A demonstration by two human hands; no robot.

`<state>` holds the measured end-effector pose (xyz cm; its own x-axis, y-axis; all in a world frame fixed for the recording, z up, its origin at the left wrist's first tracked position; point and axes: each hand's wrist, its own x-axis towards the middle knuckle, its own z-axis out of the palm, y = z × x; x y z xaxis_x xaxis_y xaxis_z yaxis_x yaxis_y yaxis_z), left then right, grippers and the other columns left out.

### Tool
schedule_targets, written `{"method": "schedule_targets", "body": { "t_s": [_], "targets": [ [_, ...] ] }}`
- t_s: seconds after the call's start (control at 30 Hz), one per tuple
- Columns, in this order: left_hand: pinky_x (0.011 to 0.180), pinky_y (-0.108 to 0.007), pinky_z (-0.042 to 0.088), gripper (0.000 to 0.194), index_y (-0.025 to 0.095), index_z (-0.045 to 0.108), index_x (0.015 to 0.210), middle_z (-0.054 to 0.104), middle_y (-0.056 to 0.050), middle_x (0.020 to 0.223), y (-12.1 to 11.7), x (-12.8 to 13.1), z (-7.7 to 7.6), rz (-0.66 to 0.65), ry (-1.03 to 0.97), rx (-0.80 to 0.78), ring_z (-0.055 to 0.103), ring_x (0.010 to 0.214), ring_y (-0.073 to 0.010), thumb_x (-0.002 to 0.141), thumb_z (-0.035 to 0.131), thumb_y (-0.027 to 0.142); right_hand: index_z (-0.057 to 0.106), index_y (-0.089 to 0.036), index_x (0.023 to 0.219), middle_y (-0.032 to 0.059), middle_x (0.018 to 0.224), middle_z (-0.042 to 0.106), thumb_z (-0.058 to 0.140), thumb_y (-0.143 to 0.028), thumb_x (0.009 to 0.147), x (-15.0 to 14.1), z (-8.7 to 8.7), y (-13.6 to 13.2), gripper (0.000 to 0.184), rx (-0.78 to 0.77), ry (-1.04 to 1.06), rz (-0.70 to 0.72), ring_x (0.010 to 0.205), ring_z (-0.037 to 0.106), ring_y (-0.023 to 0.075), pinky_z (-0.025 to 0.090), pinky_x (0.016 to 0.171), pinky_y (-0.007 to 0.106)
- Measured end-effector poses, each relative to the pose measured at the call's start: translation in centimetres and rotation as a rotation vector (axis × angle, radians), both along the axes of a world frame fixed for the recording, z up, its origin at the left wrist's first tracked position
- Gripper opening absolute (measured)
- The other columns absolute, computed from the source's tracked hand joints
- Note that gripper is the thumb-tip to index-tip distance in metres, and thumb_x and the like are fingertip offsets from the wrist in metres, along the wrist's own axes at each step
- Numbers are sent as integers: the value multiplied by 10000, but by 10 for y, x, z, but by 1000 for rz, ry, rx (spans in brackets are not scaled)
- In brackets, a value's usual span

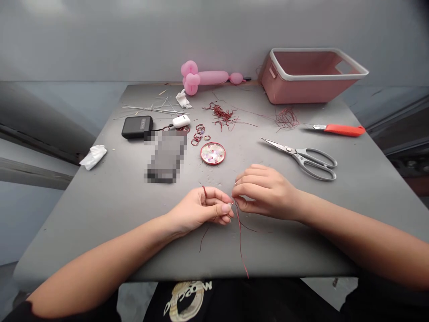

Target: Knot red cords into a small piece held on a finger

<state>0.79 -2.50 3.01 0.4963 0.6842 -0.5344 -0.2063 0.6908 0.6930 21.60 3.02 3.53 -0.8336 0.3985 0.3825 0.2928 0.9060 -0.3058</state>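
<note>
My left hand [201, 208] is pinched at thumb and fingertips around dark red thread [240, 241] near the table's front edge, with a tiny pale and red bit at the tips too small to name. Close beside it, the fingers and thumb of my right hand [273, 192] are pressed together on the same thread. Loose thread ends dangle below both hands. A red loop [204, 191] circles a finger of my left hand. Beyond the hands sits a small round red-rimmed dish [213, 162] of beads, beside several small red rings [197, 136].
Grey scissors [296, 154] and an orange-handled knife [343, 129] lie right. Behind are red thread scraps [223, 114], a thread tangle [286, 118], a pink balloon [212, 77] and a pink basket [301, 87]. Left are a black power bank [136, 127], a blurred-out object [167, 156], wires [154, 109] and tissue [94, 156].
</note>
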Motion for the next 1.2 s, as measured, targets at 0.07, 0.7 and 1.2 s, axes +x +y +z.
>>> {"method": "schedule_targets", "body": {
  "t_s": [0.07,0.7,1.2],
  "targets": [
    [638,-221,542,400,110,644,813,717,-27,687,1,1,1,-17,29,30,662,600,-92,594,880,348,583,-222,755,20,688,650,515,-240,905,0,-1,1,166,153,5,12,702,603,147,403,628,298],
    [733,-180,570,167,144,672,788,731,12,745,-12,0,11,217,169,439,709,729,-90,709,809,200,676,-192,835,28,819,664,632,-296,869,-4,25,-12,118,-689,281,-207,754,592,141,489,704,287],
    [773,-253,554,394,162,518,846,756,-9,727,-16,8,5,144,75,151,742,768,-147,668,837,312,619,-159,768,39,761,638,580,-197,908,-10,16,-16,150,-343,103,-128,707,553,128,465,667,255]
  ]
}}
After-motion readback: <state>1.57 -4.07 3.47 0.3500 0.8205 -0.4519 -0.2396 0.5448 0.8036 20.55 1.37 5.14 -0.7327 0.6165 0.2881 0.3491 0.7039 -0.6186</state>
